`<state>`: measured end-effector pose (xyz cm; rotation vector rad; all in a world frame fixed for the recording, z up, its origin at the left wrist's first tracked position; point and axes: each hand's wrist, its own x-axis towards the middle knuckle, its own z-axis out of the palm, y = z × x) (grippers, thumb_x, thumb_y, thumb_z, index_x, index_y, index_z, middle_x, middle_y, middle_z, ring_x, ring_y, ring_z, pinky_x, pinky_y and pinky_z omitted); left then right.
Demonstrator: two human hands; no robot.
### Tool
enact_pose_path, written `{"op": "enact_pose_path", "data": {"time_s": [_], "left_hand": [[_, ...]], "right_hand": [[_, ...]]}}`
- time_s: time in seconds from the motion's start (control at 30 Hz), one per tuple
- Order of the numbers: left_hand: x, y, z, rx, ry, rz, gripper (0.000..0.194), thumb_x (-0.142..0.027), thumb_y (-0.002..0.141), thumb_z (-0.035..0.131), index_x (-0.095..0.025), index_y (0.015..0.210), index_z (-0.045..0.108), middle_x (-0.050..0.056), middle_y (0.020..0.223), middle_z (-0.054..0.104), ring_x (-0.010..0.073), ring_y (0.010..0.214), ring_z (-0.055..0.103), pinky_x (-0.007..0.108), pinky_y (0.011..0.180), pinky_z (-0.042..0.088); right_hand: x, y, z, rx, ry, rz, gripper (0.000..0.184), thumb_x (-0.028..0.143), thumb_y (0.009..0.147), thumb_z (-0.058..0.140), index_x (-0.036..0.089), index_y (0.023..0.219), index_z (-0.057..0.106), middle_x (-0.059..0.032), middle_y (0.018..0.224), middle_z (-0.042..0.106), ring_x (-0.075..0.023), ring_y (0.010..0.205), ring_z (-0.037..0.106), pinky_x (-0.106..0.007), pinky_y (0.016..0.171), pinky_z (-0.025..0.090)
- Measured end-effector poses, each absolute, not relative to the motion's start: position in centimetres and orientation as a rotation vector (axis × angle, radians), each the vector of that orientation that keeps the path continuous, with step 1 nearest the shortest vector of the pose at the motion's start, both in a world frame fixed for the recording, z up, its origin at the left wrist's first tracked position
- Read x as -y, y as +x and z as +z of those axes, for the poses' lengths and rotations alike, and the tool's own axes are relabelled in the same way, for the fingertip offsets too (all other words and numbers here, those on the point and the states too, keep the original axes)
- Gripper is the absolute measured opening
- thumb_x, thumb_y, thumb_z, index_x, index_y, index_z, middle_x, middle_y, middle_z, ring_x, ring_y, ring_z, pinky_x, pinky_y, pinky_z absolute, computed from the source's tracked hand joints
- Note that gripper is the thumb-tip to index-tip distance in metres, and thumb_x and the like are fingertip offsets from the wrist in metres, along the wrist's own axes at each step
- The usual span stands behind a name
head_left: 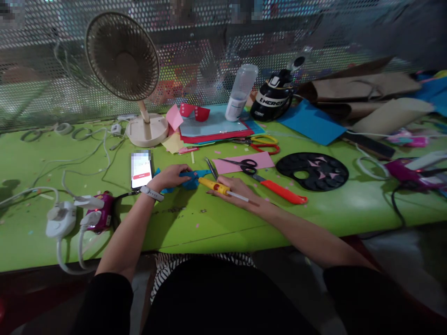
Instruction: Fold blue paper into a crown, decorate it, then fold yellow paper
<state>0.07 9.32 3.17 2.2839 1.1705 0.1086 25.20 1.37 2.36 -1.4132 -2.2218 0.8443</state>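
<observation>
On a green table [223, 235], a person's right hand [234, 187] grips a yellow glue gun [213, 185], its tip right by a small blue piece [190, 182] that the left hand [172, 176] holds, with black-handled scissors [248, 164] on pink paper [264, 161] farther back and a beige fan [124, 58] standing beyond.

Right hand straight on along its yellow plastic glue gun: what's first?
Likely the blue paper piece at the left hand; the glue gun in the right hand points at it. Depth unclear: they may touch.
</observation>
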Motion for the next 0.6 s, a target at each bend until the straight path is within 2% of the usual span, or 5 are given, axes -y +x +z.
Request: {"op": "enact_pose_path", "data": {"time_s": [0.4, 0.6], "left_hand": [[-9.4, 0.1, 3.3, -1.152, 2.277, 0.132, 0.034, -0.039, 0.085, 0.053, -0.018, 0.110, 0.064, 0.008, 0.102, 0.069, 0.0217, 0.086, 0.062, 0.032, 0.078, 0.046], [-9.3, -0.1, 3.8, -1.130, 2.277, 0.158, 0.035, -0.039, 0.084, 0.053, -0.018, 0.109, 0.065, 0.008, 0.102, 0.070, 0.0215, 0.087, 0.062, 0.032, 0.079, 0.046]], "right_hand": [[-1.8, 25.8, 0.7, 2.201, -1.388, 0.829, 0.041, 0.061, 0.086, 0.055, 0.024, 0.073, 0.044, -0.0017, 0.067, 0.057, -0.0171, 0.058, 0.049, -0.031, 0.052, 0.031], [-2.2, 25.6, 1.0, 2.167, -1.445, 0.836, 0.037, 0.057, 0.084, 0.060, 0.021, 0.082, 0.059, -0.0008, 0.065, 0.059, -0.0153, 0.055, 0.052, -0.029, 0.048, 0.037]]}}
